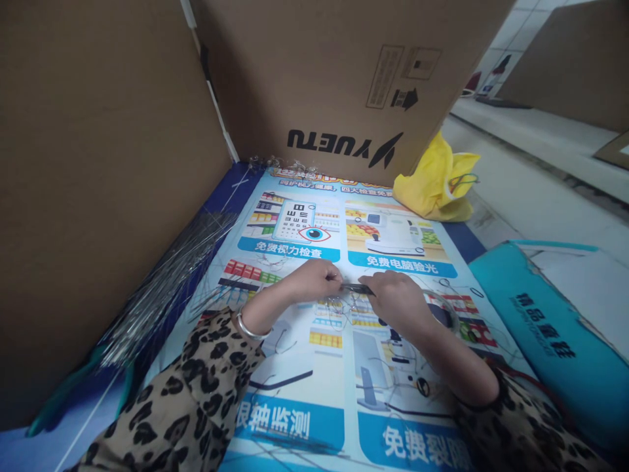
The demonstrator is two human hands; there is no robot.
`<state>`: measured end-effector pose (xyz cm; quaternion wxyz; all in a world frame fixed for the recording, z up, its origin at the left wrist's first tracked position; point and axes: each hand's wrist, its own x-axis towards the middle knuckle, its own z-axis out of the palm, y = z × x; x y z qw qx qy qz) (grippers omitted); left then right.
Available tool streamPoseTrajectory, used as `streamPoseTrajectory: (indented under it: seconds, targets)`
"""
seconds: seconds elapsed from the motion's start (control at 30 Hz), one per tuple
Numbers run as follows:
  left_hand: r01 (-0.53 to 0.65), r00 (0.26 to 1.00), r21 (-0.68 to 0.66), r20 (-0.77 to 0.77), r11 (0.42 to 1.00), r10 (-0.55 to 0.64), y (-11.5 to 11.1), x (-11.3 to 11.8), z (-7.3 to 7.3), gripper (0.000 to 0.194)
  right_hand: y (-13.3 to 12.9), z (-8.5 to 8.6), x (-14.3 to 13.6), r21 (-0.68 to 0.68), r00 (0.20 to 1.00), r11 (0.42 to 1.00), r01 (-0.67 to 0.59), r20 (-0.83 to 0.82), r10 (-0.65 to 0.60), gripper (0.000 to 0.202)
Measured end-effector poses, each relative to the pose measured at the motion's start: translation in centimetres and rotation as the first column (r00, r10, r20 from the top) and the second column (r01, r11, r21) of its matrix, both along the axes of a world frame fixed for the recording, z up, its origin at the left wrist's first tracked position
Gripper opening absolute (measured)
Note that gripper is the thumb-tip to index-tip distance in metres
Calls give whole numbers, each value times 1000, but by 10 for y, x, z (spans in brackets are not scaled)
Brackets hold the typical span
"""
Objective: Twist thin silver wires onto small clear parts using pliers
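My right hand [399, 303] is closed around a slim dark metal tool that looks like pliers [361, 288], its narrow tip pointing left. Fingers of my left hand [317, 280] are pinched together at that tip, on what appears to be a thin wire; the piece between the fingers is mostly hidden. Just beneath both hands, small twisted wire pieces [339, 305] lie on a printed poster [344, 341]. To the left rests a large bundle of straight silvery wires [162, 282].
Brown cardboard panels [314, 78] stand upright behind and to the left [98, 164]. A yellow bag [432, 183] sits at the back right, with a turquoise box [545, 308] nearer on the right. More tangled wire pieces [285, 164] lie along the poster's far edge.
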<state>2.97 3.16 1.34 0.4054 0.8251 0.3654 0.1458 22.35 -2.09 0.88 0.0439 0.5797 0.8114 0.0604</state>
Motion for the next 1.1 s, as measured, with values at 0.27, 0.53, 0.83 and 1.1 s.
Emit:
streamPoseTrajectory:
  seconds: [0.27, 0.53, 0.83, 1.1]
  targets:
    - [-9, 1000, 50, -22, 999, 10, -4, 3, 4, 17, -3, -1, 1, 142, 992, 989, -45, 122, 28, 31]
    - [-56, 998, 90, -18, 994, 58, -6, 5, 2, 17, -1, -6, 0, 157, 991, 987, -34, 130, 13, 30]
    - [-135, 989, -68, 48, 988, 139, 0, -1, -9, 16, 6, 0, 9, 48, 998, 998, 33, -54, -30, 29]
    - [-220, 975, 48, 13, 974, 220, 0, -2, -8, 18, 11, 8, 22, 5, 996, 1000, 9, -91, -9, 31]
